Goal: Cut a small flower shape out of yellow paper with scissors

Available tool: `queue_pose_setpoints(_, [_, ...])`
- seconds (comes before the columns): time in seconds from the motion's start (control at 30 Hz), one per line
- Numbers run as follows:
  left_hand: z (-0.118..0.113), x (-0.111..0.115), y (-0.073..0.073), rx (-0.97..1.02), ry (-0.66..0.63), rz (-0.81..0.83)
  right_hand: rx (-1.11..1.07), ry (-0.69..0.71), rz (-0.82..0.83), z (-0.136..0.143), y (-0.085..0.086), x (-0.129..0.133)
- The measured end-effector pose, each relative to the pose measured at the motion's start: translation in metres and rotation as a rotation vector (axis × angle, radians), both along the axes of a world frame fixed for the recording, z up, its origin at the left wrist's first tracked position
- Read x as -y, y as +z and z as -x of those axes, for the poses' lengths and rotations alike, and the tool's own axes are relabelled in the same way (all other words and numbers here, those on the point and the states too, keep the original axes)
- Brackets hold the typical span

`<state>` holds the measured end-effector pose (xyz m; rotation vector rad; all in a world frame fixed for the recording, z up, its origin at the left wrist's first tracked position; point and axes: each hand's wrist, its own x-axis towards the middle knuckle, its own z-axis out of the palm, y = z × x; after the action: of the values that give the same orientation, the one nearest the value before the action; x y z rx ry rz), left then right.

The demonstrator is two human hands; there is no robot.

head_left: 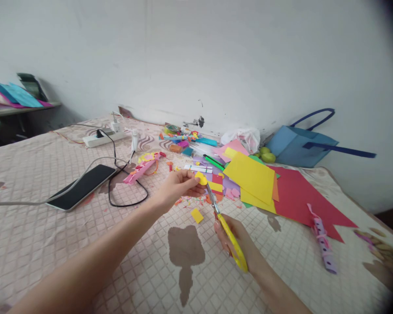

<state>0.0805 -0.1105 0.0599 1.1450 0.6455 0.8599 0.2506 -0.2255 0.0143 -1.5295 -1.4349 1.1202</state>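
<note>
Between the thumb and fingers of my left hand (183, 185) is a small yellow paper piece (201, 178) with a rounded edge. My right hand (236, 237) grips yellow-handled scissors (231, 237), their blades pointing up and away from me. The blade tips meet the lower edge of the paper piece; whether they are parted I cannot tell. On the cloth below my left hand lies a loose yellow paper square (197, 215). Small orange and pink paper scraps (203, 199) are scattered behind it.
Yellow sheets (252, 176) and red paper (304, 196) lie to the right, near a rolled purple paper tube (324, 248). A blue bag (301, 144) stands by the wall. On the left are a tablet-like black device (83, 185), cables and a power strip (103, 138).
</note>
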Motion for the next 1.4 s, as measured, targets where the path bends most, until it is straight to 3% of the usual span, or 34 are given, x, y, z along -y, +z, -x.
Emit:
queue_pose_setpoints(0.27, [0.001, -0.0007, -0.0001, 0.002, -0.02, -0.018, 0.045, -0.02, 0.001, 0.0025, 0.0083, 0.0003])
queue_pose_setpoints(1.17, [0.0007, -0.0024, -0.0012, 0.013, -0.021, -0.016, 0.034, -0.004, -0.004, 0.0, -0.0014, -0.0005])
queue_pose_setpoints(1.4, [0.0016, -0.0026, -0.0015, 0.014, -0.043, -0.021, 0.054, -0.015, -0.016, 0.0025, 0.0029, -0.0004])
